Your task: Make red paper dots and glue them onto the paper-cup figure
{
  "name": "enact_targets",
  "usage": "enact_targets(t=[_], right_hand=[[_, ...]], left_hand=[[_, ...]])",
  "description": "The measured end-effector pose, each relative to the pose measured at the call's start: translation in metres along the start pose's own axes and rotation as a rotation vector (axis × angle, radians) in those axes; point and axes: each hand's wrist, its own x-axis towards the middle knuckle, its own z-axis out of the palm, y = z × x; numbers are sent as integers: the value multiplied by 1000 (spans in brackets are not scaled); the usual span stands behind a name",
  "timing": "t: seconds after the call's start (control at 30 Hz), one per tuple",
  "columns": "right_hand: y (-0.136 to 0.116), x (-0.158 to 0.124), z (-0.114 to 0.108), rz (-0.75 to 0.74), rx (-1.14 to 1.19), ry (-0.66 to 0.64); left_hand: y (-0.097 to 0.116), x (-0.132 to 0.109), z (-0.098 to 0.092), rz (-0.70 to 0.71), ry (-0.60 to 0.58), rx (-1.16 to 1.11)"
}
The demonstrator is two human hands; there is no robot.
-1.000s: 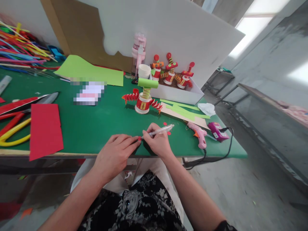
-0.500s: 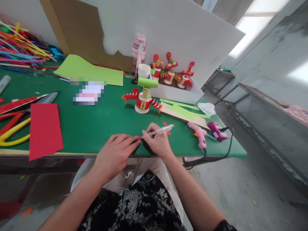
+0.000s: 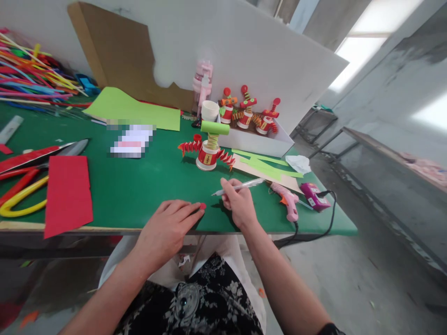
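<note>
My left hand lies flat on the table near the front edge, its outstretched fingertips touching a small red paper circle. A clear pen is held in my right hand, its tip pointing left and raised off the circle. Beyond my hands stands a paper-cup figure with folded red arms and a green paper roll on top.
Scissors, a red paper sheet and green paper lie to the left. A pink glue gun with its cord and a purple box are at right. Several finished figures stand in a white box.
My right hand has moved right with the pen, away from the red circle and my left fingers. The left hand stays on the circle; the view has tilted slightly.
</note>
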Motion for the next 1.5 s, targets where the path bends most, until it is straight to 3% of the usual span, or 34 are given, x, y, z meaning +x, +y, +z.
enact_targets(t=[0.07, 0.3, 0.53, 0.9, 1.5], right_hand=[[-2, 0, -3, 37, 53, -61], [2, -6, -5, -180, -120, -40], [0, -5, 2, -125, -201, -48], [-2, -12, 3, -204, -362, -88], [0, -13, 4, -235, -399, -115]], left_hand=[[0, 0, 0, 3, 20, -6], [0, 1, -1, 5, 23, 3], [-1, 1, -1, 3, 10, 13], [2, 1, 0, -12, 6, 38], [1, 0, 2, -7, 13, 26]])
